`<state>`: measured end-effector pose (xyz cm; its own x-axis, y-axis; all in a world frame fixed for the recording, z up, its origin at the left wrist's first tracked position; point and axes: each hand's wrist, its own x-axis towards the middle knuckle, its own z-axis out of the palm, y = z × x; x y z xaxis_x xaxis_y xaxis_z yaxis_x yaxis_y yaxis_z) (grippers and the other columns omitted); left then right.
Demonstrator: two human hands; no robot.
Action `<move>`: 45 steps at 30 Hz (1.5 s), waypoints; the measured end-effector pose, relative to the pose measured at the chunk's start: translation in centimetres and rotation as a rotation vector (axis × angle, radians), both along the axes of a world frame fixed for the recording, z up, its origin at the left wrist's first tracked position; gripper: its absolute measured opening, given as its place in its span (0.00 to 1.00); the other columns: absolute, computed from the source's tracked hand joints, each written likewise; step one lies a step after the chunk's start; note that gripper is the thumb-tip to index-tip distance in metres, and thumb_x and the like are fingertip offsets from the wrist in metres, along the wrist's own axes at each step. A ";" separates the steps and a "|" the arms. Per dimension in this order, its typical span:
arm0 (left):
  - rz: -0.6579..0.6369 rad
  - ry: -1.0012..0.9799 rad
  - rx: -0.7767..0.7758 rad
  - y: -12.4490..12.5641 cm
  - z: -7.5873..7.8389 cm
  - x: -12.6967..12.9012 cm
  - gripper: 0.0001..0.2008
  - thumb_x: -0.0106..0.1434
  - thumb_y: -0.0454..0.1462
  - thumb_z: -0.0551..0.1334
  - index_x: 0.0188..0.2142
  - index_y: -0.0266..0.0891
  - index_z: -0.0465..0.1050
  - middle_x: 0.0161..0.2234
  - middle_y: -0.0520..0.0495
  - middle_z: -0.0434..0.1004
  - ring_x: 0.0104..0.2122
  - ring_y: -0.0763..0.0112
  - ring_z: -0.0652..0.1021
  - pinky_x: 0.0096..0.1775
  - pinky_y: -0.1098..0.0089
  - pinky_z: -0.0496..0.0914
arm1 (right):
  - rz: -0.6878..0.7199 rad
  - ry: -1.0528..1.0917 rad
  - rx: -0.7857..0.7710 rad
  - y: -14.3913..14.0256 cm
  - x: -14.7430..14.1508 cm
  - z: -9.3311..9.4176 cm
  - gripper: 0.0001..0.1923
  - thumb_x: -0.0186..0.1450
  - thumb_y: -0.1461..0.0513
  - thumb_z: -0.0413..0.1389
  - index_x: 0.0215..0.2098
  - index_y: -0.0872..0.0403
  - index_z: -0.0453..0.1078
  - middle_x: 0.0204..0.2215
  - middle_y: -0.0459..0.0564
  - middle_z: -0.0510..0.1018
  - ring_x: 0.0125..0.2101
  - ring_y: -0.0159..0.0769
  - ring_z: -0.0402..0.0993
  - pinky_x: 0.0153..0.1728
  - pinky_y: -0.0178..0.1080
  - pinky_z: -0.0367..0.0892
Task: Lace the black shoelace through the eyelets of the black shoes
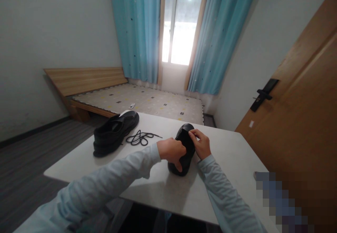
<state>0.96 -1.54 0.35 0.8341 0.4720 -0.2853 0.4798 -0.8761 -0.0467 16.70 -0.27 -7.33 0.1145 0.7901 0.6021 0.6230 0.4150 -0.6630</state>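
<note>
The person sits at a white table (231,155) and both hands are on a black shoe (184,145) that lies near the middle of the table, with its toe pointing away toward 12 o'clock. The left hand (171,151) is closed around the left side of this shoe, and its thumb reaches down over the heel part near the table surface. The right hand (201,144) is on the right side of the same shoe, at about 3 o'clock from it, and its fingertips (191,134) are pressed together in a pinch on the upper part of the shoe; what exactly they pinch is too small to tell. Both arms wear light blue sleeves (126,176). At about 9 o'clock from the held shoe, a loose black shoelace (140,137) lies in a small tangle on the table, apart from both shoes. Further in the same direction, near the left corner of the table, stands a second black shoe (114,131), upright on its sole, with nobody touching it. Behind the table, toward 11 o'clock, there is a low wooden bed (86,80) with a patterned mattress (158,103). At 12 o'clock a bright window (181,25) is between two blue curtains (139,29). At 3 o'clock a wooden door (302,120) with a dark handle (263,94) is seen.
</note>
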 end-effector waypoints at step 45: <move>0.018 -0.166 -0.063 -0.4 -1.4 -0.6 0.22 0.53 0.48 0.63 0.39 0.32 0.73 0.34 0.37 0.77 0.32 0.58 0.78 0.30 0.68 0.69 | 0.133 -0.261 -0.056 -0.3 0.5 0.4 0.23 0.55 0.71 0.45 0.40 0.48 0.76 0.27 0.48 0.68 0.32 0.37 0.66 0.36 0.40 0.64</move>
<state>0.41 -1.89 -1.08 0.8636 0.4732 -0.1738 0.4924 -0.8658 0.0896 17.17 -0.57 -6.93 -0.1453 0.8208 0.5524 0.7181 0.4716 -0.5118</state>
